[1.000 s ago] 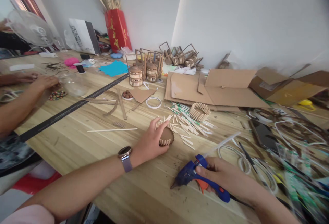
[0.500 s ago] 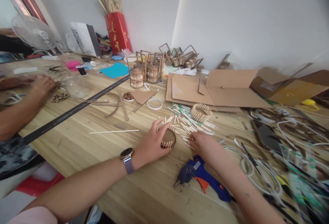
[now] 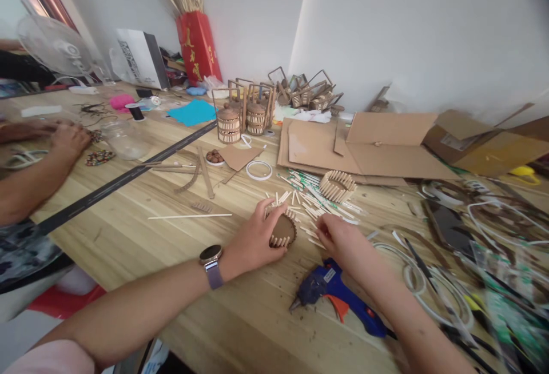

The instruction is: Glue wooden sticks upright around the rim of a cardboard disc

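My left hand (image 3: pixel 254 238), with a watch on its wrist, grips a small round cardboard disc (image 3: pixel 283 231) that has short wooden sticks glued upright round its edge. My right hand (image 3: pixel 343 240) rests among the loose short sticks (image 3: pixel 311 205) just right of the disc, fingers curled as if pinching one; what it holds is too small to make out. The blue glue gun (image 3: pixel 334 297) with an orange trigger lies on the table below my right wrist, untouched.
A finished stick ring (image 3: pixel 337 184) sits behind the sticks. Small lidded baskets (image 3: pixel 242 118), flat cardboard sheets (image 3: pixel 343 148), a white ring (image 3: pixel 258 170) and a long black ruler (image 3: pixel 124 176) lie further back. Tangled wires (image 3: pixel 472 231) fill the right. Another person's hands (image 3: pixel 64 139) work at left.
My right hand let go of the glue gun, which now lies on the table, and moved up to the loose sticks beside the disc. The left hand stayed on the disc.
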Motion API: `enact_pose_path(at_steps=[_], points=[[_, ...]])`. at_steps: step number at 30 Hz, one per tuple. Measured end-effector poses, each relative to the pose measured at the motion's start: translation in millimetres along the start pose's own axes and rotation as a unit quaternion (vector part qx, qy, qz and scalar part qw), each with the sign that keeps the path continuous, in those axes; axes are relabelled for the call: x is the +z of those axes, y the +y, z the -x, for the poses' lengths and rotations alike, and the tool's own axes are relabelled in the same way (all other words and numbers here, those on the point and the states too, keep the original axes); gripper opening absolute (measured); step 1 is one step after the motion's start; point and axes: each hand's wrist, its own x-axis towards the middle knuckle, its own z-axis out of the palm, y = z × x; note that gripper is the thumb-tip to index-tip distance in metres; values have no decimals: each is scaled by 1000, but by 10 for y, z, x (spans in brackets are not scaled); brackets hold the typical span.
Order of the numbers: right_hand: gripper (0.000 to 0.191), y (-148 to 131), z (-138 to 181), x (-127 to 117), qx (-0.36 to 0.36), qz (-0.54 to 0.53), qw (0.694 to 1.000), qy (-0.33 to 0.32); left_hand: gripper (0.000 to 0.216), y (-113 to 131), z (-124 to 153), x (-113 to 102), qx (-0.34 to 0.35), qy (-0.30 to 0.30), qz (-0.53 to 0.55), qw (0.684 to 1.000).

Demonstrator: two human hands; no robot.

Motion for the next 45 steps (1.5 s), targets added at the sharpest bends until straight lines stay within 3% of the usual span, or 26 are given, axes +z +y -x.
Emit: enact_pose_path(at_steps=[5,12,28,45], points=[[29,-104,52,-3,-48,-126,991,14,90,2,-6,1,1,-8,-4,1000],[9,-216,63,68,-62,-263,963,-15,90,-9,-5,6,7,-12,18,1000],[7,-316,87,118,-64,-250,966,-30,89,-19,-8,14,19,-9,16,1000],[11,-336,105,146,-68,-163,984,-19,88,-8,2,4,24,-10,-4,1000]])
